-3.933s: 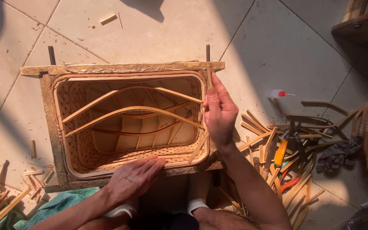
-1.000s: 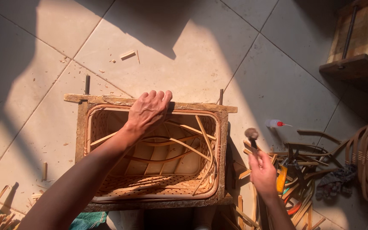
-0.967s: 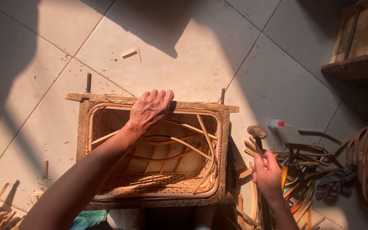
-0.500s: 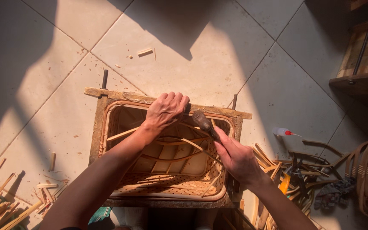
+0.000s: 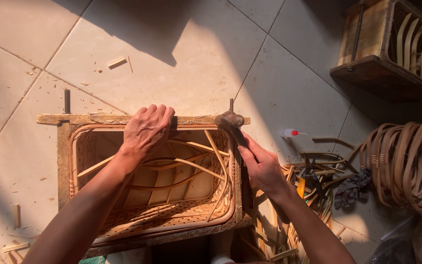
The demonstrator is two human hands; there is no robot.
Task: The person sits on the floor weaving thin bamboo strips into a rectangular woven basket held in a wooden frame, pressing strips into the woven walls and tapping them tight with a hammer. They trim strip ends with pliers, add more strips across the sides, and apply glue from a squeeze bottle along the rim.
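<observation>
A woven rattan basket [image 5: 123,220] sits inside a rectangular wooden frame [image 5: 64,146] on the tiled floor. Bent cane strips [image 5: 196,168] cross its inside. My left hand [image 5: 147,128] presses down on the frame's far rail, fingers curled over the edge. My right hand [image 5: 261,166] grips the handle of a hammer [image 5: 230,121], whose dark head rests at the frame's far right corner beside an upright metal pin [image 5: 231,104].
A pile of cane offcuts and tools [image 5: 313,181] lies right of the basket, with a small white squeeze bottle [image 5: 289,132]. Coiled cane hoops [image 5: 409,166] lie at the far right. Another wooden frame with a basket [image 5: 391,49] stands at top right. Wood chips scatter the tiles.
My right hand picked up the hammer from the right side and brought its head to the frame's far right corner. My left hand stayed on the far rail.
</observation>
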